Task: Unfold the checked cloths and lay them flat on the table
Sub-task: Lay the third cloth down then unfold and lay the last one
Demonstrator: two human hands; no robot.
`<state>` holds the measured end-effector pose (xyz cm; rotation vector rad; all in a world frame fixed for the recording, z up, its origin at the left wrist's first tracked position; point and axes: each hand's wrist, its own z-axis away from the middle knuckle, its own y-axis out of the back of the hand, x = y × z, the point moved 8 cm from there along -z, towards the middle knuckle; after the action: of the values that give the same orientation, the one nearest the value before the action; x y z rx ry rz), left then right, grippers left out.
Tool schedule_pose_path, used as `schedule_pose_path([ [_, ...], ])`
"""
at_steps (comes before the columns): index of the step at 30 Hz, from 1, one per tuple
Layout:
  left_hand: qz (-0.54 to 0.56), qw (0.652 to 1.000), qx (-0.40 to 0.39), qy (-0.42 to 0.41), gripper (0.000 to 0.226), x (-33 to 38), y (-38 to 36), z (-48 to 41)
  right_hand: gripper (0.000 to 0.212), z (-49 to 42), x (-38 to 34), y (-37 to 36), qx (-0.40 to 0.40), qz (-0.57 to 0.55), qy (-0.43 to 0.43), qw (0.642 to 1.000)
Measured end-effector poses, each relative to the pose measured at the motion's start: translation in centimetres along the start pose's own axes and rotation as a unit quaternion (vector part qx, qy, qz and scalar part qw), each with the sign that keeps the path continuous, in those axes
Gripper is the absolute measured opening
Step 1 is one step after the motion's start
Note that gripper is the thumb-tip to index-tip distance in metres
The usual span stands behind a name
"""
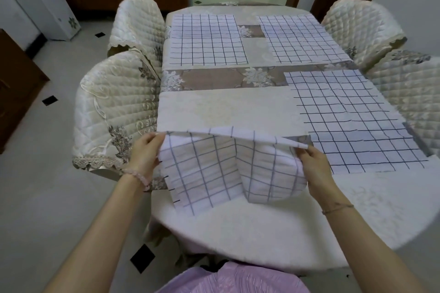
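Four checked cloths are counted on one table (214,107), namely the 11 o'clock cloth (207,39), the 1 o'clock cloth (302,38), the 3 o'clock cloth (357,121) and the 6 o'clock cloth (214,173), alongside four quilted chairs (140,21) (114,107) (362,24) (409,93), two hands, a left hand (145,152) and a right hand (316,166), and two bracelets (140,178) (338,208).

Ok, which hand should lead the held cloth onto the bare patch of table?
Left, probably. The left hand pinches its corner of the held cloth just short of the bare patch; the right hand pinches the other corner beside an already flat cloth, risking overlap.
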<state>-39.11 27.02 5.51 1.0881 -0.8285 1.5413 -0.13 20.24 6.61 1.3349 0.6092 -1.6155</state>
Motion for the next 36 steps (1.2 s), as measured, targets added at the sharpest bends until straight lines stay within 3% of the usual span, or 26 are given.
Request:
schedule_pose_path([
  [11,-0.096,0.993,0.028,-0.069,0.009,0.9,-1.3,-2.9,0.017,-3.2,0.9,1.1,-0.016,0.096,-0.007,0.995],
  [18,-0.227,0.973,0.035,-0.026,0.014,-2.1,-0.8,-3.4,0.022,-3.5,5.2,1.2,-0.018,0.140,-0.057,0.988],
  [21,-0.377,0.915,0.004,-0.145,0.021,-1.4,-2.7,-0.2,0.027,-2.9,6.6,1.1,-0.031,0.118,-0.089,0.989],
  [23,-0.449,0.855,-0.101,-0.240,0.031,-2.6,-5.5,3.0,0.026,-2.3,6.7,0.9,-0.030,0.064,-0.102,0.992],
  [25,-0.502,0.792,-0.201,-0.283,0.042,-5.7,-7.8,5.4,0.021,-1.7,6.6,1.0,-0.020,0.020,-0.114,0.993],
  [29,-0.563,0.705,-0.260,-0.343,0.034,-9.6,-10.6,8.5,0.011,-0.1,8.0,1.5,-0.020,-0.026,-0.158,0.987],
  [36,-0.646,0.647,-0.238,-0.327,0.045,-11.0,-10.7,8.6,0.016,5.8,11.5,1.4,-0.112,0.054,-0.170,0.977],
])
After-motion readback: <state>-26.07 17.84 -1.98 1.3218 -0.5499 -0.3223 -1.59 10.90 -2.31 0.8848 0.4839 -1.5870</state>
